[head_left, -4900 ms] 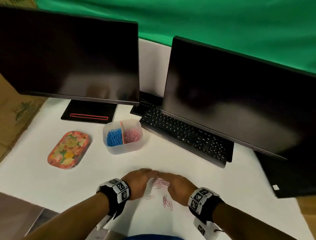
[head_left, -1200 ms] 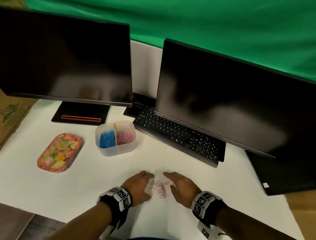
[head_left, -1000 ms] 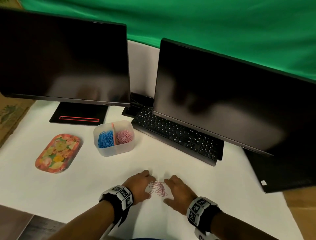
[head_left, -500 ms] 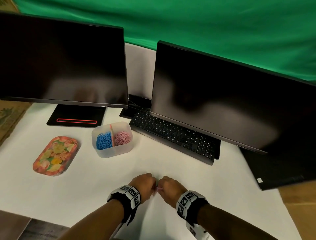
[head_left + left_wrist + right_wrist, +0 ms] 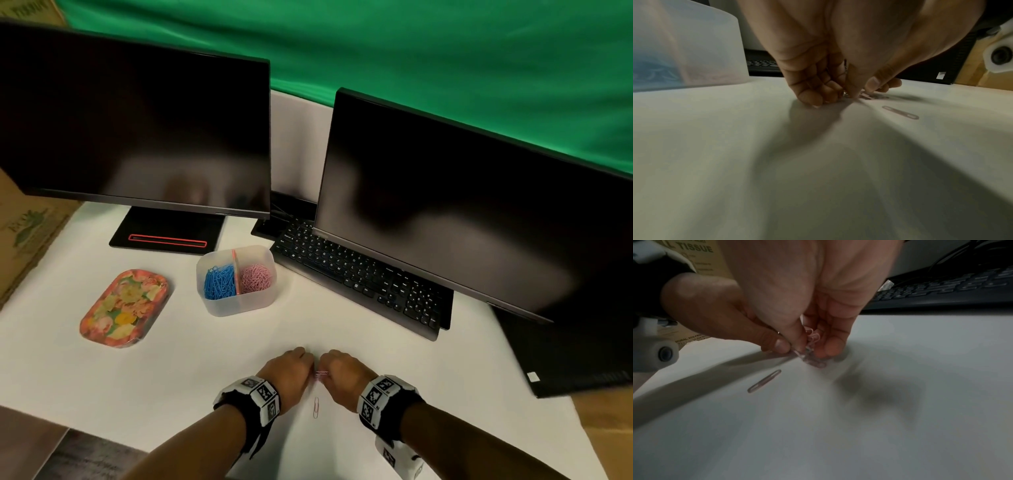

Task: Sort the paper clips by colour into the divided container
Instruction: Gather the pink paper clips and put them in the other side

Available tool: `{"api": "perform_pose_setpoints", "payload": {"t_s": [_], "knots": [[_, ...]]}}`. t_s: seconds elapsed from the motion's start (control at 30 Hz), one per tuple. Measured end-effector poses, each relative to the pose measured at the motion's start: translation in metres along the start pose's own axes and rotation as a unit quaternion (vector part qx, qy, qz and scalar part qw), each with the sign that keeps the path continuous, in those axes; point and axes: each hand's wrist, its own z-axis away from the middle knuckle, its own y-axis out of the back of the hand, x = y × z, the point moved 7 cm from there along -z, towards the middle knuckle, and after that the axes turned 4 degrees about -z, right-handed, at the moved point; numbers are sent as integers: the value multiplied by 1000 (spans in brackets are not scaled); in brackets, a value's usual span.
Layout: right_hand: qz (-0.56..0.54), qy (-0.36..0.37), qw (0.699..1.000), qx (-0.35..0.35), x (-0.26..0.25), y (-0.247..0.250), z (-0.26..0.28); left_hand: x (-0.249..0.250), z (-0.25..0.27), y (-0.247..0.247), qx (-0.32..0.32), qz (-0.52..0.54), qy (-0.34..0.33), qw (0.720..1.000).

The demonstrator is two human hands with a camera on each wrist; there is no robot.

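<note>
Paper clips, pink (image 5: pixel 321 374): pinched btwn both hands.
L hand (image 5: pixel 287 376) & R hand (image 5: pixel 343 377) fingers curled on bunch; one clip (image 5: pixel 316 406) loose on surface (image 5: pixel 171 370).

I see a small bunch of pink paper clips (image 5: pixel 321 374) on the worktop (image 5: pixel 205 359), one loose pink clip (image 5: pixel 316 407) nearer me, and the divided container (image 5: pixel 236 305) holding blue clips (image 5: pixel 219 282) left, pink clips (image 5: pixel 257 278) right.

Two monitors (image 5: pixel 137 130), one keyboard (image 5: pixel 359 277), one divided container (image 5: pixel 236 301) at eleven o'clock, one floral tray (image 5: pixel 125 308), one loose pink clip (image 5: pixel 316 407) at six o'clock.
</note>
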Motion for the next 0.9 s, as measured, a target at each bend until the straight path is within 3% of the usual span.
{"api": "perform_pose_setpoints", "payload": {"t_s": [0.1, 0.33, 0.47, 0.6, 0.73, 0.83, 0.9], "knots": [[-3, 14, 1000, 16, -13, 24, -2, -8, 1, 22, 35, 39, 5, 999], [17, 71, 993, 96, -81, 111, -48, -53, 3, 136, 180, 95, 29, 979], [11, 65, 992, 107, -120, 141, -89, -92, -4, 184, 220, 91, 93, 967], [-9, 7, 993, 118, -127, 147, -121, -122, -17, 188, 212, 58, 161, 962], [-138, -3, 984, 111, -114, 141, -127, -129, -27, 173, 183, 53, 197, 962], [-164, 16, 975, 148, -95, 145, -114, -119, -20, 175, 237, 71, 174, 953], [-74, 24, 986, 150, -80, 140, -101, -105, -8, 171, 264, 81, 126, 953]]}}
